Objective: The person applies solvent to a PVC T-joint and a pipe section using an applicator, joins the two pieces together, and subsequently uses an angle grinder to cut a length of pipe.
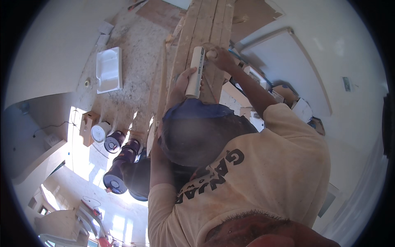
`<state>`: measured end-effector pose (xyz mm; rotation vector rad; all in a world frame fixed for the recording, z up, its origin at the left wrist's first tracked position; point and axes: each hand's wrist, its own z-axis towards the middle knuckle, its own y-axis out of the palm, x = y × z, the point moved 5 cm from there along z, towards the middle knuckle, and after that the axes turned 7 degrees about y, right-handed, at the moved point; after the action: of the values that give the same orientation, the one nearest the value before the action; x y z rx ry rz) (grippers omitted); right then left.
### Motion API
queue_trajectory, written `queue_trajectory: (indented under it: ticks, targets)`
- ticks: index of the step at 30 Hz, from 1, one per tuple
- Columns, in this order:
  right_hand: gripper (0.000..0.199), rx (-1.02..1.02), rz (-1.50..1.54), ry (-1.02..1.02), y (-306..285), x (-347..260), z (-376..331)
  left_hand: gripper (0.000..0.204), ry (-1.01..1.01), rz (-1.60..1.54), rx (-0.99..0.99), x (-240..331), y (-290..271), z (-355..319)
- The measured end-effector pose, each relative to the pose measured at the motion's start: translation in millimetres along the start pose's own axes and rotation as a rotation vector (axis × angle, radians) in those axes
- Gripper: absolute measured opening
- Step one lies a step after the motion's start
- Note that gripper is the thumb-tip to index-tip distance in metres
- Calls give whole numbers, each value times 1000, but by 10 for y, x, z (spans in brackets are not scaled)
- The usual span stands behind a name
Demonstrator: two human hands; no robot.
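Out in front of my lap, a long white tube [195, 78] with dark print along its side stands tilted over wooden planks. My left hand [184, 80] is wrapped round its left side. Close to the tube's upper right end, my right hand [222, 59] is closed, and a pale rounded bit shows at its fingertips. Whether that bit is a held object or part of the hand, I cannot make out. Dark trousers [197, 140] cover my bent legs below the tube, and the long planks [205, 24] run away from me beneath both hands.
At the left, a white basin [109, 71] lies on the stained floor. Nearer are a cardboard box [88, 128], a white bucket [101, 131] and several dark tubs [114, 142]. A large white panel [288, 66] leans at the right, with boxes [285, 92] below it.
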<state>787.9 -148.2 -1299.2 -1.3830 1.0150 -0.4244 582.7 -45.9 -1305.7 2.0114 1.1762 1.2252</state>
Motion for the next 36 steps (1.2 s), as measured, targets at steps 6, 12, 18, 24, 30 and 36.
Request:
queue_trajectory:
  ticks: [6, 12, 18, 24, 30, 36]
  targets:
    - [50, -22, 134, 37, 5, 27, 2, 54, 47, -9, 38, -10, 30, 11]
    - [42, 94, 230, 84, -118, 183, -40, 59, 69, 47, -1, -71, 55, 57]
    - [40, 198, 274, 148, -660, 126, -155, 56, 74, 58, -7, -85, -3, 48]
    - [33, 102, 801, 277, -723, 158, -202, 51, 75, 145, 31, -19, 79, 25]
    - [31, 131, 646, 272, -579, 166, -156, 45, 100, 174, 45, -4, 130, -14]
    - [35, 140, 743, 312, -652, 144, -145, 43, 118, 192, 82, 23, 138, -77]
